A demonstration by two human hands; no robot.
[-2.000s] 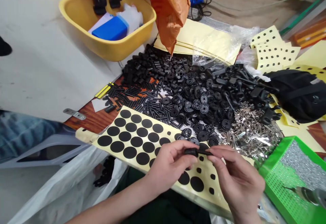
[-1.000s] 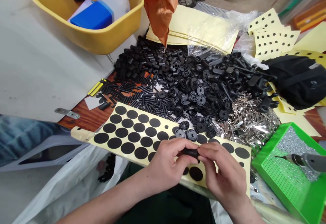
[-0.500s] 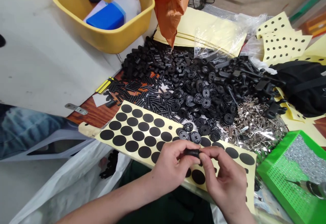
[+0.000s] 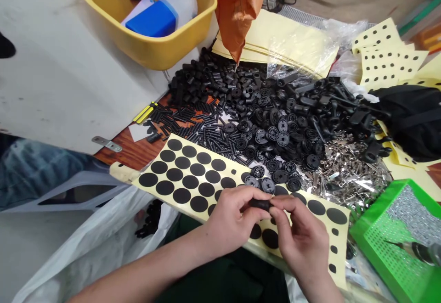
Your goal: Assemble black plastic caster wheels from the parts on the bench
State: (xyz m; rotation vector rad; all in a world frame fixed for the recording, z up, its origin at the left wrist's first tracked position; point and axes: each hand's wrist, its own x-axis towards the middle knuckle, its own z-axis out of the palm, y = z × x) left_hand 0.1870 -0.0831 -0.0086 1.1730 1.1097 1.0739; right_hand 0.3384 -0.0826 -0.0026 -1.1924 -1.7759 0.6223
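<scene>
Near the front edge of the table, my left hand [image 4: 230, 222] pinches a small dark cylindrical part [image 4: 260, 204] between thumb and fingers. My right hand [image 4: 301, 234] has its thumb and fingertips closed at the right end of the same part. Both hands are over a yellow sheet [image 4: 220, 159] of round black stickers. Just beyond the fingers lie several black ribbed wheels [image 4: 268, 184], some of them on the sheet. Whatever the right fingertips cover at the part's end is hidden.
Behind the sheet spreads a heap of black plastic parts [image 4: 275, 110], with metal clips [image 4: 344, 165] to its right. A green basket [image 4: 375, 222] holds small metal pieces and a screwdriver [image 4: 418, 250]. At the upper left is a yellow bin [image 4: 155, 48]; an orange bag [image 4: 237, 9] hangs beside it.
The whole view has shifted slightly, so the table items appear a little further right. Both hands keep hold of the dark part, with almost no movement.
</scene>
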